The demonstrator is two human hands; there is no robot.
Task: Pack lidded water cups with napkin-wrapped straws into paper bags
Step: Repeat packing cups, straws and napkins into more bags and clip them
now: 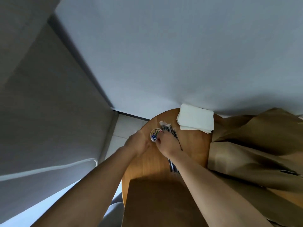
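Left hand (139, 142) and right hand (165, 143) at clip dish (155, 134) (grip unclear)

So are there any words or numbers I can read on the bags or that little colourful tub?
None can be read.
Paper bags: plain brown, no print showing.
Colourful tub: only a blurred tangle of colours, no letters to make out.
Napkins: plain white.
Straws: too blurred to show any marking.

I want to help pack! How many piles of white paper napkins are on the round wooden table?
1. The stack of white paper napkins sits at the table's far edge, beside the brown paper bags. More may be hidden behind the bags.
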